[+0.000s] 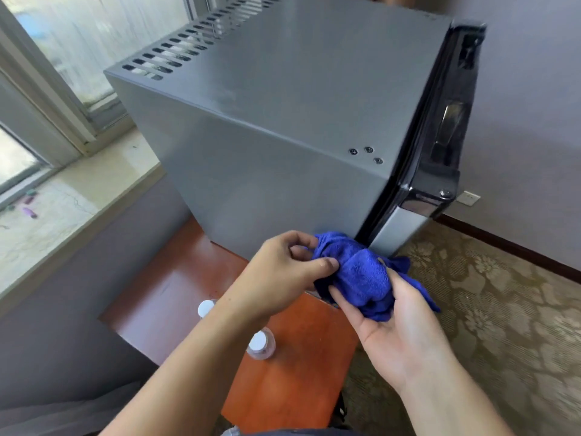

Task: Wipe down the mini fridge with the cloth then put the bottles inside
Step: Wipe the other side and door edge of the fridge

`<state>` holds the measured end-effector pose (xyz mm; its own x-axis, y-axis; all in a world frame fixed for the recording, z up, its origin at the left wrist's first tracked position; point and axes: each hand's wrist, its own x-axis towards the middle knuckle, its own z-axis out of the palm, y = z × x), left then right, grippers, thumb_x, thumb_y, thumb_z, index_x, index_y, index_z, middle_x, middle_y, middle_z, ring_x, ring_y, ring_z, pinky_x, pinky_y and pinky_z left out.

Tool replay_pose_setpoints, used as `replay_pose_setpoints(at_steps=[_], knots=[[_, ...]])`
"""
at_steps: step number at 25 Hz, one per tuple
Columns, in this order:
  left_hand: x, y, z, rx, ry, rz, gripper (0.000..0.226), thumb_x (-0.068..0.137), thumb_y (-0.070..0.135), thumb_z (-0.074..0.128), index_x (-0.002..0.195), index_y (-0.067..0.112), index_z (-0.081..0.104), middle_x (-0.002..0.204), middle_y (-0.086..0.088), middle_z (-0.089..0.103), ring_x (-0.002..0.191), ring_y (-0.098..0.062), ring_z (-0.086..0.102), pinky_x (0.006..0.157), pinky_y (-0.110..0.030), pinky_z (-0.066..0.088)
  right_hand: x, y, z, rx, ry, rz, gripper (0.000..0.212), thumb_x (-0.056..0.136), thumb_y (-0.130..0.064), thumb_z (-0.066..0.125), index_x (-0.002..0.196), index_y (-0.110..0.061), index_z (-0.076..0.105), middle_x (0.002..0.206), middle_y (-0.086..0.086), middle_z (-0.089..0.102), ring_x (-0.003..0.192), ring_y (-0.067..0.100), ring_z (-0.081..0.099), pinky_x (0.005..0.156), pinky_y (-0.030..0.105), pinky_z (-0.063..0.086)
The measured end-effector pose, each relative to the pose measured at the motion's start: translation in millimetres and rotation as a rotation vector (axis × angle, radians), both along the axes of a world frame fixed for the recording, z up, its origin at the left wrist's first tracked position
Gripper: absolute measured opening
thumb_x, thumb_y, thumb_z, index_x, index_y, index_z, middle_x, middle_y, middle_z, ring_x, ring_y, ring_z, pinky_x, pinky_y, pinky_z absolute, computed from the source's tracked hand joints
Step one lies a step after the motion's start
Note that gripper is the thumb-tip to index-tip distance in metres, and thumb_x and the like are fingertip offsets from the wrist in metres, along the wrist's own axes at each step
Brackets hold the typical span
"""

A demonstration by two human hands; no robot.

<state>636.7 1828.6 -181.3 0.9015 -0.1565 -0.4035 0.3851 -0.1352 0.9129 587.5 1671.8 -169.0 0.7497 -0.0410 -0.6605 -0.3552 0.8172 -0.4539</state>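
Head view: we are holding the blue cloth (361, 275) bunched between both hands. Our left hand (283, 265) is pinching its left edge with thumb and curled fingers. Our right hand (399, 328) is cupping it from below, palm up, fingers wrapping round it. The cloth is sitting just in front of the mini fridge (283, 136), low by the door (446, 127) seam; we cannot tell if it is touching. The grey side panel is rising ahead and above the grip, so we are judging the wipe goes up and away. The door is looking closed, facing right. Two bottles (260, 343) are standing upright on the table (176, 297), under the left forearm, nearer that hand.
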Motion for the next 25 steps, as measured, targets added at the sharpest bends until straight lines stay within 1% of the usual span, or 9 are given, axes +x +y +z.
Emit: replay_pose_setpoints(at_steps=[2, 3, 6, 9, 12, 15, 20, 23, 25], knots=[[-2.3, 2.2, 19.3, -0.073, -0.022, 0.012, 0.028, 0.082, 0.01, 0.083, 0.105, 0.005, 0.068, 0.099, -0.027, 0.074, 0.079, -0.031, 0.075, 0.079, -0.044, 0.064, -2.0, 5.3, 24.0, -0.016, -0.023, -0.015, 0.033, 0.103, -0.019, 0.056, 0.127, 0.0, 0.066, 0.115, 0.019, 0.077, 0.104, 0.032, 0.076, 0.08, 0.048, 0.063], [-4.4, 3.4, 29.2, -0.083, -0.043, 0.012, 0.025, 0.084, 0.009, 0.08, 0.106, 0.005, 0.068, 0.103, -0.028, 0.073, 0.078, -0.026, 0.074, 0.076, -0.037, 0.064, -3.3, 7.2, 34.1, -0.021, -0.035, -0.016, 0.033, 0.102, -0.021, 0.058, 0.126, 0.0, 0.066, 0.113, 0.019, 0.077, 0.102, 0.032, 0.077, 0.08, 0.048, 0.063], [-9.3, 5.5, 56.1, -0.074, -0.144, 0.034, 0.021, 0.086, 0.012, 0.079, 0.105, 0.01, 0.072, 0.098, -0.023, 0.075, 0.071, -0.018, 0.072, 0.066, -0.027, 0.059, -8.1, 10.1, 61.7, -0.003, -0.085, -0.004, 0.035, 0.099, -0.026, 0.06, 0.122, -0.001, 0.068, 0.109, 0.018, 0.078, 0.097, 0.03, 0.078, 0.082, 0.048, 0.062], [-15.5, 8.4, 74.0, -0.076, -0.267, 0.089, 0.022, 0.085, 0.017, 0.078, 0.107, 0.016, 0.075, 0.092, -0.012, 0.079, 0.077, -0.019, 0.073, 0.069, -0.029, 0.058, -11.9, 12.5, 79.4, 0.022, -0.16, 0.003, 0.036, 0.096, -0.026, 0.061, 0.121, -0.002, 0.069, 0.11, 0.016, 0.079, 0.099, 0.027, 0.078, 0.084, 0.047, 0.061], [-22.2, 9.0, 89.3, -0.055, -0.412, 0.122, 0.022, 0.084, 0.022, 0.079, 0.106, 0.026, 0.076, 0.093, -0.002, 0.08, 0.081, -0.017, 0.074, 0.069, -0.023, 0.055, -12.2, 11.1, 92.6, 0.055, -0.25, 0.032, 0.037, 0.094, -0.027, 0.061, 0.12, -0.002, 0.07, 0.111, 0.015, 0.078, 0.101, 0.026, 0.077, 0.082, 0.044, 0.062], [-22.4, 8.4, 98.9, -0.026, -0.517, 0.132, 0.024, 0.084, 0.018, 0.082, 0.105, 0.029, 0.076, 0.094, -0.001, 0.08, 0.084, -0.02, 0.073, 0.074, -0.024, 0.057, -12.1, 8.3, 97.3, 0.088, -0.297, 0.077, 0.037, 0.097, -0.025, 0.059, 0.121, -0.001, 0.07, 0.114, 0.016, 0.078, 0.104, 0.027, 0.076, 0.082, 0.043, 0.063], [-31.8, -2.8, 97.1, 0.012, -0.545, 0.129, 0.03, 0.08, 0.019, 0.074, 0.109, 0.029, 0.074, 0.096, -0.001, 0.079, 0.093, -0.032, 0.073, 0.076, -0.027, 0.059, -18.1, -3.2, 90.3, 0.099, -0.34, 0.108, 0.04, 0.093, -0.023, 0.06, 0.125, 0.0, 0.068, 0.119, 0.021, 0.075, 0.11, 0.034, 0.074, 0.083, 0.044, 0.063], [-38.4, -20.1, 88.1, 0.035, -0.55, 0.146, 0.031, 0.079, 0.015, 0.073, 0.106, 0.031, 0.074, 0.092, 0.0, 0.079, 0.083, -0.02, 0.072, 0.072, -0.022, 0.057, -23.8, -18.3, 86.8, 0.04, -0.334, 0.121, 0.04, 0.088, -0.023, 0.06, 0.122, -0.004, 0.07, 0.116, 0.018, 0.076, 0.107, 0.031, 0.075, 0.082, 0.042, 0.063], [-42.6, -31.4, 76.4, 0.022, -0.535, 0.179, 0.034, 0.08, 0.008, 0.073, 0.106, 0.032, 0.074, 0.093, -0.001, 0.079, 0.084, -0.014, 0.07, 0.073, -0.022, 0.058, -24.7, -28.2, 82.8, 0.043, -0.305, 0.14, 0.039, 0.088, -0.022, 0.059, 0.12, -0.003, 0.073, 0.114, 0.018, 0.077, 0.105, 0.031, 0.076, 0.082, 0.043, 0.063]])
